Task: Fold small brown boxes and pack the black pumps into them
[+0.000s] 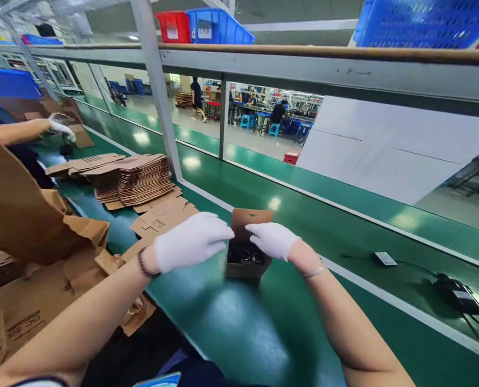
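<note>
Box (243,271) stood upright, likely so contents (245,255) are retained. Left hand (193,241) held at 9 o'clock, fingers parted; right hand (275,240) at 3, grip can't be told.

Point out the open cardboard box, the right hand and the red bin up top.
Open cardboard box (242,270): head view, on its near wall.
Right hand (275,240): head view, on the back of the gloved hand.
Red bin (174,23): head view, on its labelled side.

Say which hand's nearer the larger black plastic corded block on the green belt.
Right. The white-gloved right hand, at the open brown cardboard box, is left of the block; the white-gloved left hand is farther left, beside the box.
</note>
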The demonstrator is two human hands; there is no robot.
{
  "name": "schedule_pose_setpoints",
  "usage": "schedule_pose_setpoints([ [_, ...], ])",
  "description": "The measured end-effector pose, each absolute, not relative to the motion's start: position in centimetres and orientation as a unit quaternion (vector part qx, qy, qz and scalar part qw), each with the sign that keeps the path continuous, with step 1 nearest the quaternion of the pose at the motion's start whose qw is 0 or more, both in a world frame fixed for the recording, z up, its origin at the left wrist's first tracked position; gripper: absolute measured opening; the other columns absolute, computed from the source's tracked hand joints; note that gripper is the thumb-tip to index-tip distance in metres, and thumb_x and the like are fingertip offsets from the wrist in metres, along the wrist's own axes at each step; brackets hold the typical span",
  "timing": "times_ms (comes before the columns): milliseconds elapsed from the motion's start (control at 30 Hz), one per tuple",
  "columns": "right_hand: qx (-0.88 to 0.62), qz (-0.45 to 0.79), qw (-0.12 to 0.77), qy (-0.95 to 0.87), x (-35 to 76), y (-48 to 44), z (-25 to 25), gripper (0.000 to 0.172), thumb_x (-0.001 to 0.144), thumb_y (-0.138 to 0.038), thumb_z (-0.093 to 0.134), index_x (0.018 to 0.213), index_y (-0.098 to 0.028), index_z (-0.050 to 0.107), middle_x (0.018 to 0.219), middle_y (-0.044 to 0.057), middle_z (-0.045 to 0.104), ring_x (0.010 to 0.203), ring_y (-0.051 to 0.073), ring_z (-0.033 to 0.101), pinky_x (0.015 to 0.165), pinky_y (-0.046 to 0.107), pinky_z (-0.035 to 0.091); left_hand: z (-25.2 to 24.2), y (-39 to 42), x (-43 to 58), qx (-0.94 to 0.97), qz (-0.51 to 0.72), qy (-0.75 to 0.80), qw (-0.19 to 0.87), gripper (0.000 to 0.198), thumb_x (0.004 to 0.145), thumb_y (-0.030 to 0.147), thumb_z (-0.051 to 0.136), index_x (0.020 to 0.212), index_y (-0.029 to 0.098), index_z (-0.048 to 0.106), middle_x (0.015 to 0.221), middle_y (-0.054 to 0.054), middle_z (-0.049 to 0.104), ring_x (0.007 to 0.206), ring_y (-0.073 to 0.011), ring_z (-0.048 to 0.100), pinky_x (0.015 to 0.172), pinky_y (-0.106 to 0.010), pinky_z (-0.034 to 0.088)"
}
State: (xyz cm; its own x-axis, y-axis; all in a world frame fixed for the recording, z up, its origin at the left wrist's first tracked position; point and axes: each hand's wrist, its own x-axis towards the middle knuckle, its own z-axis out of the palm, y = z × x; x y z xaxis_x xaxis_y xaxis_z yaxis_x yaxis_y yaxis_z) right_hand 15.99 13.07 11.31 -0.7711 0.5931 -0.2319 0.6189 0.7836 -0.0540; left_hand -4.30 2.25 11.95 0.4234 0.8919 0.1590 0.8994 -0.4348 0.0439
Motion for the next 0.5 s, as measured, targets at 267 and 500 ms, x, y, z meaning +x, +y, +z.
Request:
schedule_pose_setpoints([
  [267, 0.462, -0.083, 0.032, 0.882, 19.0, 8.4, 1.0, 0.033, 0.096, -0.03, 0.05, 0.129, -0.023, 0.053, 0.117, 0.009, 0.068, 0.092, 0.027, 0.071, 0.068, 0.033, 0.05, -1.1, -2.7, -14.1, -0.485, -0.11, -0.865, 0.065, 0.105, 0.07, 0.071, 0.054, 0.145, -0.001, 0.036, 0.142, -0.032, 0.043, 0.127, -0.0501, 0.044, 0.102, -0.059, 0.039],
  [500, 0.537, -0.117, -0.08, 0.831, 18.0, 18.5, 0.0, 0.023, 0.098, -0.035, 0.051, 0.118, -0.025, 0.057, 0.121, 0.007, 0.063, 0.106, 0.024, 0.065, 0.085, 0.032, 0.047, -4.1, -2.8, -17.6, -0.419, -0.145, -0.895, -0.041, 0.105, 0.053, 0.08, 0.065, 0.135, 0.017, 0.05, 0.134, -0.022, 0.051, 0.122, -0.0542, 0.048, 0.1, -0.066, 0.037],
])
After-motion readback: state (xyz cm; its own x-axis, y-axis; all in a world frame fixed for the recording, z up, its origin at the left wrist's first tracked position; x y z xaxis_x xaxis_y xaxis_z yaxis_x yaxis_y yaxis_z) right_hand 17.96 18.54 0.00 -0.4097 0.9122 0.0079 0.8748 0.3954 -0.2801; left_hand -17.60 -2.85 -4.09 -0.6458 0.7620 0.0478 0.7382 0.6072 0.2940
